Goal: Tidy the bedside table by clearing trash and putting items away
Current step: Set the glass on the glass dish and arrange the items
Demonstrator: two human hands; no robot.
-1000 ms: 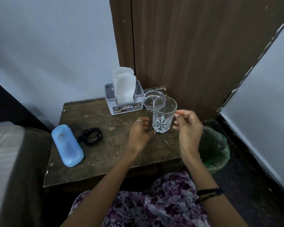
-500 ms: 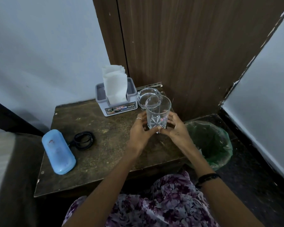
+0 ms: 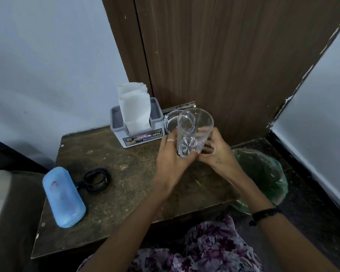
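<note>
A clear cut-glass tumbler stands upright over the back right part of the brown bedside table. My left hand wraps its lower left side, and my right hand cups its lower right side. Both hands grip the tumbler near its base. Whether the base touches the table is hidden by my fingers. Behind the tumbler sits a glass ashtray.
A grey napkin holder with white napkins stands at the back. A blue case and a coiled black cable lie at the left. A bin with a green liner sits on the floor to the right, by a wooden door.
My right hand has closed in from the right onto the tumbler, and my left hand has tightened on it. Both now hold the glass near its base.
</note>
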